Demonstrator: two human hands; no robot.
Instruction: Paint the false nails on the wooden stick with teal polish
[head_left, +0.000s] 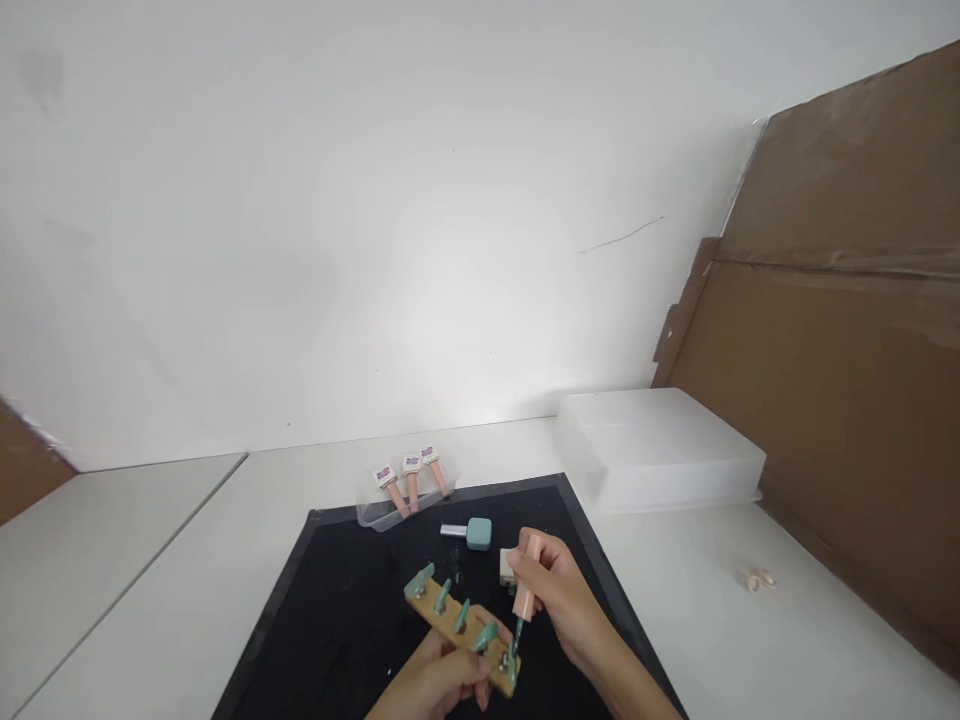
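My left hand [435,685] holds a wooden strip [450,625] that carries several teal nail tips standing up in a row. My right hand [559,600] pinches a peach-coloured brush cap [528,585], and its thin brush touches the nail tip at the strip's near end [512,655]. Both hands are low over a black mat [337,600]. A teal polish bottle [471,532] lies on its side on the mat, just beyond the hands. A small pale bottle [507,566] stands right behind my right fingers, partly hidden.
A clear tray [375,515] with three peach-capped bottles sits at the mat's far edge. A white plastic box [660,450] stands at the back right. Brown cardboard [832,400] leans along the right side. Two small pale rings [760,580] lie on the white table.
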